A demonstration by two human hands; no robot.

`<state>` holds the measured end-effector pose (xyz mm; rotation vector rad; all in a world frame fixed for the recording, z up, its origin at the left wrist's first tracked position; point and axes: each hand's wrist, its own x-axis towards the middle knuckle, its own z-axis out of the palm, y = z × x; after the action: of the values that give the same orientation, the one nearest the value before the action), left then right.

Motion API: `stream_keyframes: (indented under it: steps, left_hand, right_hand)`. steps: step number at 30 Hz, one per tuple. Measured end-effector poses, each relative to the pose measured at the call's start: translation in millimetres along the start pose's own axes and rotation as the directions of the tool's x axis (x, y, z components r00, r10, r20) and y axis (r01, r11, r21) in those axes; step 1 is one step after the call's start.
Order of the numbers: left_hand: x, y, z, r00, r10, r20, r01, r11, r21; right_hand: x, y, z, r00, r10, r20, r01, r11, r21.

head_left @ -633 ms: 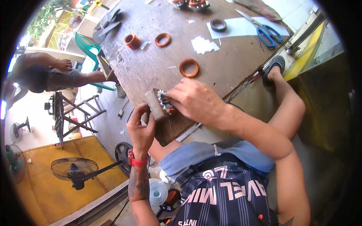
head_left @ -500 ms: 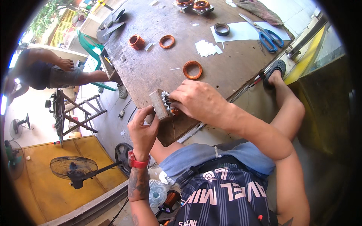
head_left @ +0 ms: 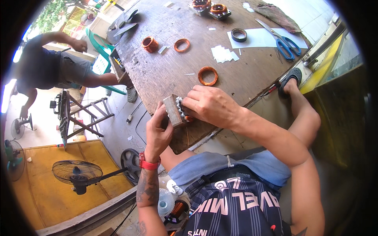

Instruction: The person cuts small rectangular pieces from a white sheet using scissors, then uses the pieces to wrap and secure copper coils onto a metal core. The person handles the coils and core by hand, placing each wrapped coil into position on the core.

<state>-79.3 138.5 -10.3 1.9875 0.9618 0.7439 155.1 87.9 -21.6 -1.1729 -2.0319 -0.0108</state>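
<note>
Above the near left corner of the wooden table, my left hand (head_left: 159, 128) grips a square motor stator (head_left: 173, 110), its grey side tilted upward. White toothed insulation lines the edge of the stator toward my right hand (head_left: 212, 104). The right fingers are bent and pinched together against that toothed face; what is between them is hidden. A bit of orange copper winding (head_left: 189, 118) shows below the right fingertips. One thin copper wire hangs down from the stator. Just beyond my hands a round copper coil (head_left: 207, 76) lies flat on the table.
On the table (head_left: 157, 74) lie another copper coil (head_left: 182, 45), a wound copper cylinder (head_left: 150, 44), white paper slips (head_left: 223, 54), black tape (head_left: 239, 35) and blue-handled scissors (head_left: 288, 48). Two wound stators (head_left: 219, 10) sit at the back. Left, a person (head_left: 51, 65) bends near a fan (head_left: 20, 125).
The table and my hands with the stator have shifted slightly rightward in view. Both hands keep their grip at the stator. The person at left has bent over, an arm reaching down to a fan.
</note>
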Motion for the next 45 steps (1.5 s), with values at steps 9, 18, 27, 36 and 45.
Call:
stream_keyframes:
  steps: [9,18,27,36,45]
  left_hand:
    - [12,7,-4,0.982,-0.154,0.107,0.176,0.954,-0.242]
    - [-9,-19,9,0.985,0.121,-0.126,-0.079,0.952,0.295]
    - [-2,-7,2,0.996,-0.084,-0.002,0.083,0.989,-0.122]
    - [11,6,-2,0.977,-0.203,0.060,0.211,0.956,-0.205]
    - [1,-1,-7,0.988,-0.140,-0.067,0.134,0.987,-0.088]
  right_hand:
    - [-2,-1,2,0.998,-0.040,-0.048,0.040,0.999,-0.001]
    - [-6,-4,4,0.979,0.199,0.040,-0.203,0.963,0.177]
    - [-9,-7,4,0.964,0.264,0.031,-0.263,0.934,0.242]
    - [1,-10,5,0.912,0.390,0.126,-0.410,0.862,0.297]
    - [-33,6,-48,0.897,0.413,-0.159,-0.428,0.901,-0.075]
